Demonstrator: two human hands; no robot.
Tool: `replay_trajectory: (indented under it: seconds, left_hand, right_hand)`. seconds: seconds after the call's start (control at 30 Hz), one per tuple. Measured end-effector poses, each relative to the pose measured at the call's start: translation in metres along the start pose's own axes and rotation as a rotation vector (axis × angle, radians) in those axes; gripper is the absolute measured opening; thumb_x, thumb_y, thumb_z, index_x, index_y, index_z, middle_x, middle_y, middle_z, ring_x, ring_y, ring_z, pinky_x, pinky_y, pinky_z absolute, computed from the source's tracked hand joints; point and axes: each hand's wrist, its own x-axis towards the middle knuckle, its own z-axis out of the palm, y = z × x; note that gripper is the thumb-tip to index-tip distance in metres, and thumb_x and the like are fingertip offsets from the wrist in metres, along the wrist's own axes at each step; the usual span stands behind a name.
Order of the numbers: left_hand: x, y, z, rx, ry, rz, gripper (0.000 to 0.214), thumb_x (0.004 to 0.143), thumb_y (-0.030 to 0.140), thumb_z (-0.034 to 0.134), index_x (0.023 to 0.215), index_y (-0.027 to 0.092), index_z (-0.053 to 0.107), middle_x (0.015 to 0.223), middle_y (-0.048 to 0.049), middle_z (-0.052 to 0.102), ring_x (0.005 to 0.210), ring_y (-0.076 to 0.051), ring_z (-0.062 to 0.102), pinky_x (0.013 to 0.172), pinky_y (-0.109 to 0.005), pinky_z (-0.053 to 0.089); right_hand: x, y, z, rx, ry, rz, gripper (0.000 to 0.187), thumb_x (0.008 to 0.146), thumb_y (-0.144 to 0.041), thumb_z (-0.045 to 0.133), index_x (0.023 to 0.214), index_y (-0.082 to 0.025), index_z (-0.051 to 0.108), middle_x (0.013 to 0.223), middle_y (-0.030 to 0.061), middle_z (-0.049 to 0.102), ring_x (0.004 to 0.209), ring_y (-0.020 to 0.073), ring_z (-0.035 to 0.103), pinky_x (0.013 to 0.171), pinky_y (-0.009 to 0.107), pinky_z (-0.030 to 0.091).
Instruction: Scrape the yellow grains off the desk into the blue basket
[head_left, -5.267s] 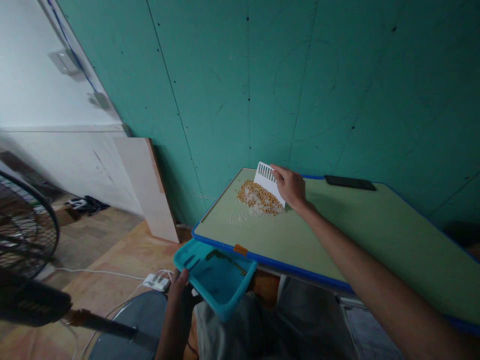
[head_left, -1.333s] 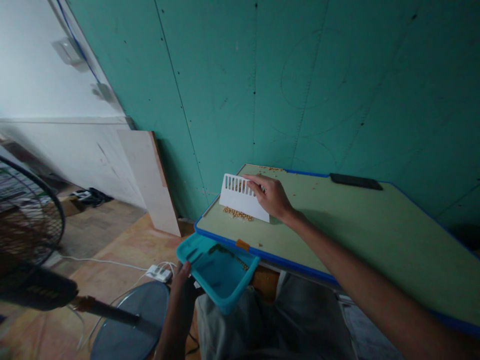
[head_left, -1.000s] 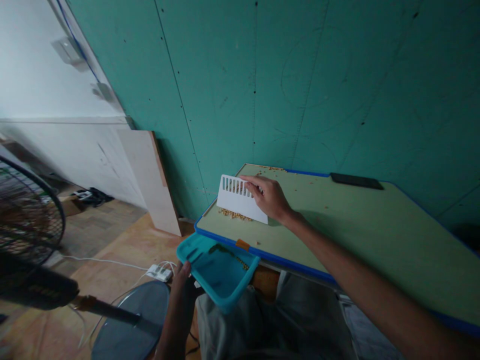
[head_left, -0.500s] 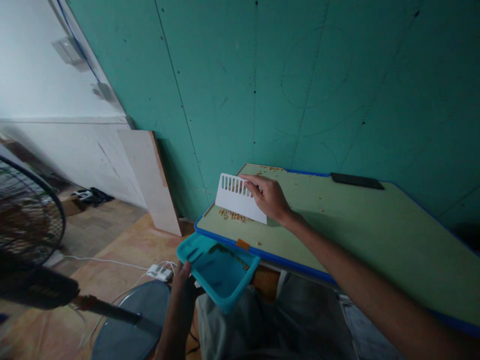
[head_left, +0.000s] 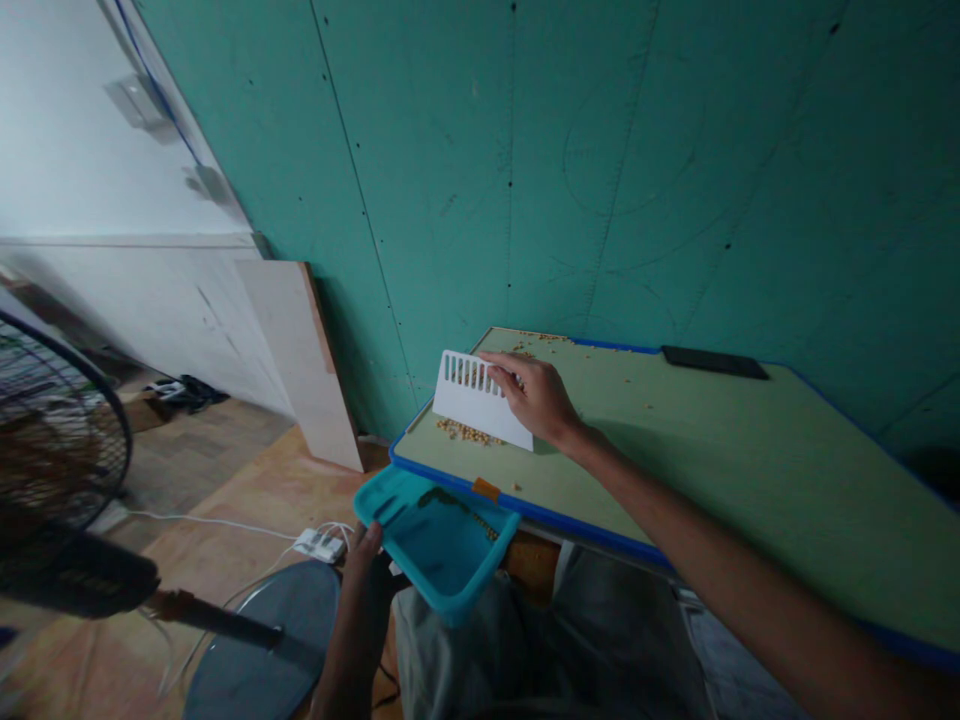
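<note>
My right hand [head_left: 536, 395] grips the top right of a white slotted scraper [head_left: 474, 409], which stands tilted on the pale green tabletop [head_left: 720, 450]. Along the scraper's near side lies a small heap of yellowish beans or kernels [head_left: 463, 433]. Several more grains [head_left: 551, 338] are scattered at the back edge of the table. Below the table's front left edge, my left hand [head_left: 367, 560] is closed on the rim of a turquoise plastic tray [head_left: 450, 598]. A row of grains [head_left: 480, 522] lies inside that tray.
Left of me stands a fan [head_left: 56, 430] with a round grey base [head_left: 262, 640]. A white power strip [head_left: 320, 545] and cords lie on the floor. A pale board [head_left: 300, 360] leans on the green wall [head_left: 450, 180]. A dark flat object [head_left: 715, 362] rests at the table's back edge.
The white scraper has shifted very slightly toward me and to the right. A few loose grains on the tabletop have changed place. My left hand and the tray look unmoved.
</note>
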Motion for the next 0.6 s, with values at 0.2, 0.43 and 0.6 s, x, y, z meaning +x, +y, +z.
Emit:
replay_trajectory:
  seconds: [0.2, 0.43, 0.6]
  left_hand:
    - [0.013, -0.002, -0.005, 0.041, -0.029, 0.019, 0.073, 0.065, 0.067, 0.086, 0.126, 0.028, 0.071, 0.115, -0.0148, 0.081, 0.118, -0.049, 0.074, 0.091, -0.065, 0.063]
    - [0.003, 0.001, 0.0, 0.057, -0.007, 0.038, 0.07, 0.068, 0.064, 0.086, 0.125, 0.026, 0.071, 0.108, -0.013, 0.083, 0.114, -0.047, 0.076, 0.091, -0.062, 0.064]
    - [-0.019, 0.001, 0.001, 0.036, -0.045, 0.069, 0.07, 0.074, 0.065, 0.084, 0.132, 0.029, 0.069, 0.116, -0.0118, 0.082, 0.121, -0.043, 0.074, 0.098, -0.063, 0.061]
  right_hand:
    - [-0.001, -0.001, 0.002, 0.031, 0.001, -0.007, 0.035, 0.107, -0.027, 0.056, 0.133, -0.027, 0.078, 0.127, 0.0076, 0.081, 0.109, 0.0242, 0.079, 0.094, 0.041, 0.062]
    - [-0.001, -0.005, 0.003, 0.036, -0.016, -0.005, 0.035, 0.108, -0.029, 0.055, 0.135, -0.03, 0.077, 0.131, 0.0059, 0.08, 0.116, 0.0236, 0.077, 0.099, 0.041, 0.061]
    - [-0.001, -0.006, 0.004, 0.045, -0.029, -0.018, 0.036, 0.108, -0.029, 0.054, 0.136, -0.029, 0.076, 0.132, 0.0058, 0.079, 0.116, 0.0226, 0.077, 0.101, 0.04, 0.06]
